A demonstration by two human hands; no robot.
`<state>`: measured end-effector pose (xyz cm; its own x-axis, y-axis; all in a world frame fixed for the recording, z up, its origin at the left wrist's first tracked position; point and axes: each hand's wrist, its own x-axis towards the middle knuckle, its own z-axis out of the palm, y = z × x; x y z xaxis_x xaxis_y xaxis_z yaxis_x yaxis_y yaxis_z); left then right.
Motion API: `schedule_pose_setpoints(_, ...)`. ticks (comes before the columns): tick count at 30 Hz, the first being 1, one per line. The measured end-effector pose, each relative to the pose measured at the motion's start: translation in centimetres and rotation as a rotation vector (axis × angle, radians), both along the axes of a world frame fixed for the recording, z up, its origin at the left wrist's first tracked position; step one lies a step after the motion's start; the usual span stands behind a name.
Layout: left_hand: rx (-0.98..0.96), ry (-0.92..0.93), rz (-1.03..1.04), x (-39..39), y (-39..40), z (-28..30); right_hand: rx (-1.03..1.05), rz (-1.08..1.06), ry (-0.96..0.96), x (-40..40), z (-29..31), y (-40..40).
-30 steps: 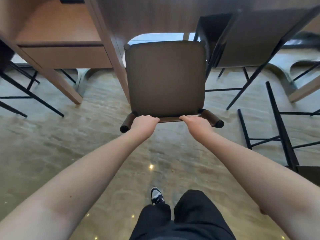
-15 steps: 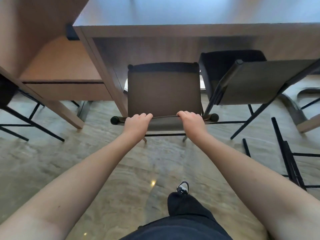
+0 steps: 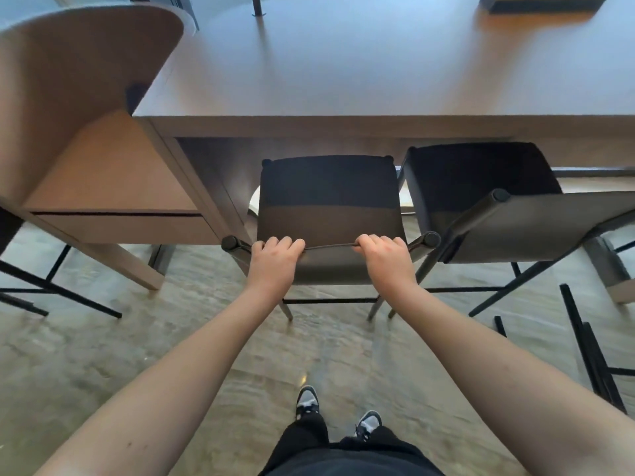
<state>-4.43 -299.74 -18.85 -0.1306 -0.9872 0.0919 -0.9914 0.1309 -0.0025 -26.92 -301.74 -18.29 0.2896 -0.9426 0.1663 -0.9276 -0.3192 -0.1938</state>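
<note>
A dark brown chair (image 3: 328, 197) with thin black legs stands upright in front of me, its seat tucked partly under a long wooden table (image 3: 378, 73). My left hand (image 3: 275, 259) grips the top edge of the chair's backrest on the left side, fingers curled over it. On the right side of the same edge, my right hand (image 3: 386, 257) grips in the same way. Both arms are stretched forward.
A second dark chair (image 3: 508, 207) stands close on the right, also at the table. A curved wooden partition with a drawer unit (image 3: 103, 187) is at the left. Black metal frames (image 3: 591, 359) stand at both sides. A dark box (image 3: 539, 3) lies on the far table. My feet stand on grey stone floor (image 3: 103, 355).
The chair went from tilted back to upright on its legs and slid toward the table. My view rose, so the tabletop now shows. Both hands kept their grip.
</note>
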Motion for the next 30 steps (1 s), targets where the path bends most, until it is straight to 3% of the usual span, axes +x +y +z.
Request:
schedule_pose_setpoints(10, -0.027, 0.074, -0.062, 0.8, -6.2, 0.5, 0.026, -0.058, -0.003, 1.1, 0.8, -4.8)
schedule_pose_setpoints(19, -0.107, 0.059, -0.062, 0.4, -6.6, 0.4, -0.078, -0.063, -0.064, 1.1, 0.6, -6.1)
schedule_pose_setpoints(30, 0.034, 0.021, 0.017, -0.3, -6.7, 0.3, 0.003, 0.046, -0.053, -0.5, 0.1, -7.0)
